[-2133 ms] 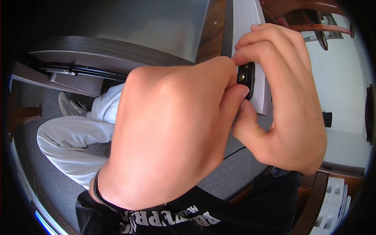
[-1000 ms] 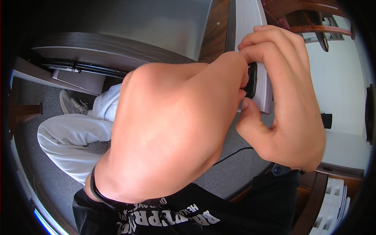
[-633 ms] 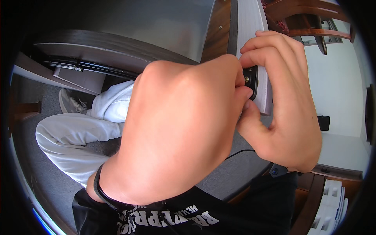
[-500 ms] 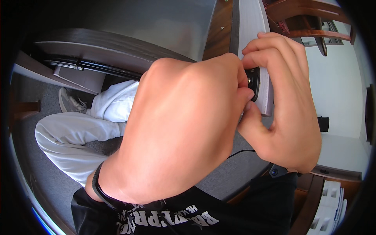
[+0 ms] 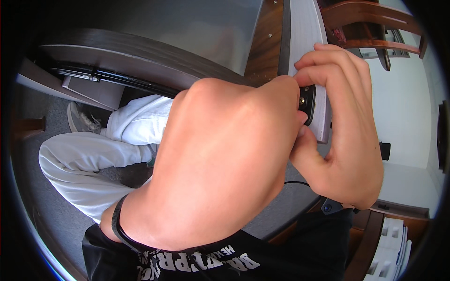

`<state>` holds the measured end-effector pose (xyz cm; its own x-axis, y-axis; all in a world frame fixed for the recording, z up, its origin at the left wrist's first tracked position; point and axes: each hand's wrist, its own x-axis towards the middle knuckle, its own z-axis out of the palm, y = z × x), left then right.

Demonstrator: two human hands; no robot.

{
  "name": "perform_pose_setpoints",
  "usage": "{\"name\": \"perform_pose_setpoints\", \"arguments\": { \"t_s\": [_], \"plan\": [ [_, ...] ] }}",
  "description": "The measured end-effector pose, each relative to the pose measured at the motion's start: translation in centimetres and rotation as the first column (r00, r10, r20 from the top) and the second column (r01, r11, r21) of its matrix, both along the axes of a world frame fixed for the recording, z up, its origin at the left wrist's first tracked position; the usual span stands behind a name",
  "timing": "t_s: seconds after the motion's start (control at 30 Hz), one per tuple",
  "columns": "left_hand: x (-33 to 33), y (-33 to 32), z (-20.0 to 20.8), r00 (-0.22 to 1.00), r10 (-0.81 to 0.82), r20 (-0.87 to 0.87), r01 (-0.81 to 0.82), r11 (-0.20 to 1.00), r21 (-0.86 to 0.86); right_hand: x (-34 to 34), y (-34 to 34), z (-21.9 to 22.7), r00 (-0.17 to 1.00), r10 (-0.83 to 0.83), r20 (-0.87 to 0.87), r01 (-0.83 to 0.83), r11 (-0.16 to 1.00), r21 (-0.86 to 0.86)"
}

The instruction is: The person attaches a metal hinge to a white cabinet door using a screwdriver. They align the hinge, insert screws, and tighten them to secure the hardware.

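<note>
A black fitting [image 5: 307, 104] with brass-coloured screw heads lies against the end of a pale wood-grain board [image 5: 320, 122]. My left hand [image 5: 229, 154], back turned up and a black band at its wrist, fills the middle of the view. Its fingers are closed at the fitting, and whatever they pinch is hidden behind the hand. Around the board's end arches my right hand [image 5: 349, 126], index fingertip at the fitting's upper end and thumb by its lower end. The right thumb tip meets the left fingertips. The left hand covers part of the fitting.
A curved dark panel [image 5: 140, 54] with a black metal rod [image 5: 126, 80] extends to the left. Behind the hands stands a brown wooden strip with screws [image 5: 265, 44]. Wooden chair parts [image 5: 370, 14] are at upper right, white foam packing [image 5: 391, 248] at lower right. My bent leg [image 5: 79, 159] rests on grey carpet.
Both hands and the board's end sit slightly lower and farther right in view. The fingers keep nearly the same hold at the fitting.
</note>
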<state>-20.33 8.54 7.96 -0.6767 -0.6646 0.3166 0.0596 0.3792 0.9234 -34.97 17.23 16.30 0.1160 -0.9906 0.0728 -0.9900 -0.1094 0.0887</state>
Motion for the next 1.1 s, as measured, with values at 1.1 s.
{"name": "perform_pose_setpoints", "arguments": {
  "t_s": [1.1],
  "plan": [
    [0.2, 2.0, -3.8, 0.952, -0.031, -0.305, 0.087, 0.981, 0.171, 0.9, 0.2, -1.0, 0.978, -0.208, -0.010, 0.206, 0.975, -0.080]
  ]
}}
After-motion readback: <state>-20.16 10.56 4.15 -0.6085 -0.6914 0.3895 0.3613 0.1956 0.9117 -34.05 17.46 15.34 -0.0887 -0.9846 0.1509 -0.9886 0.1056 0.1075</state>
